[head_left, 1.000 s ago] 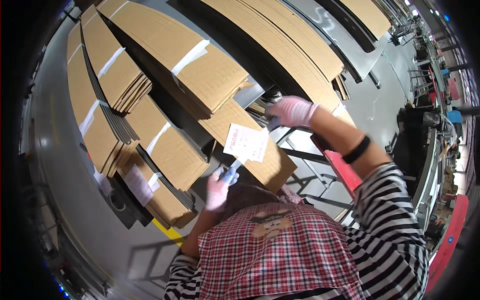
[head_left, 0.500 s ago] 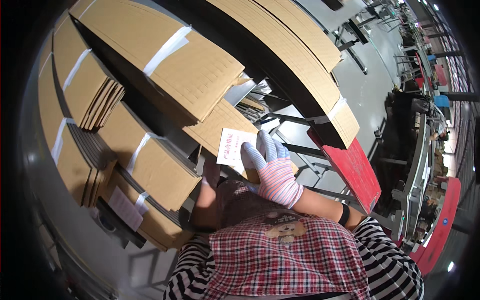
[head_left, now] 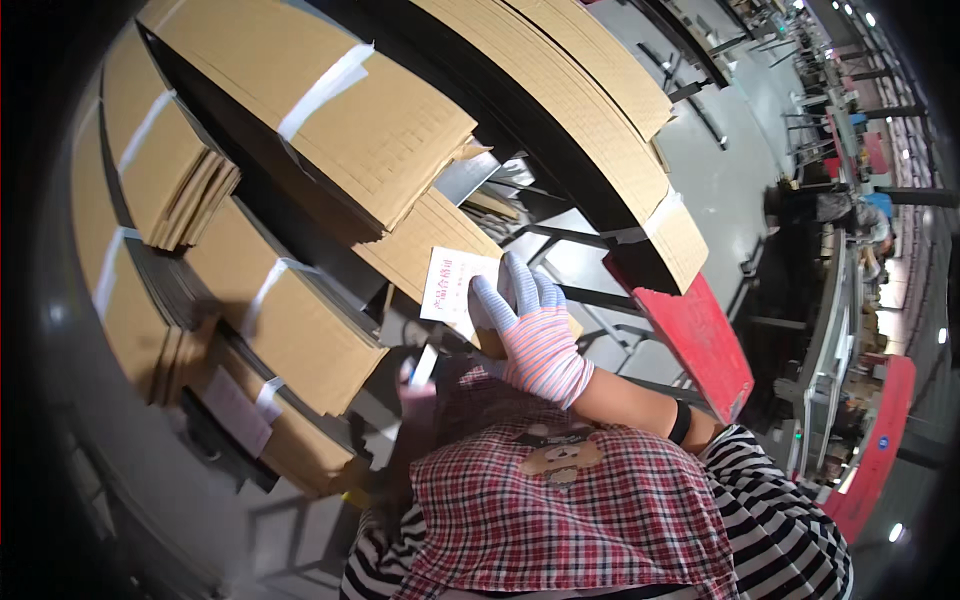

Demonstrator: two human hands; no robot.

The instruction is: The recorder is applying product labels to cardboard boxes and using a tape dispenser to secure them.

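My right hand (head_left: 540,325), in a striped knit glove with blue fingers, holds a white card (head_left: 447,285) with red print. The thumb lies over the card's right part, and the other fingers curl at its far right edge. Behind the card is a brown cardboard piece (head_left: 432,235). Lower left of it, close to my apron, my left hand (head_left: 416,388) is blurred and in shadow. A small white strip-like thing (head_left: 426,365) sticks up from its closed fingers; its exact kind is not clear.
Bundles of flat cardboard (head_left: 390,130) with white bands stand on the left, more bundles (head_left: 285,310) below. A long cardboard stack (head_left: 600,140) on a dark support crosses the upper middle. To the right are a red board (head_left: 695,345) and a metal-framed work line (head_left: 820,330).
My left hand now shows the small white thing, which was not visible before. My right hand and the card sit slightly further left in the picture, as does the whole scene.
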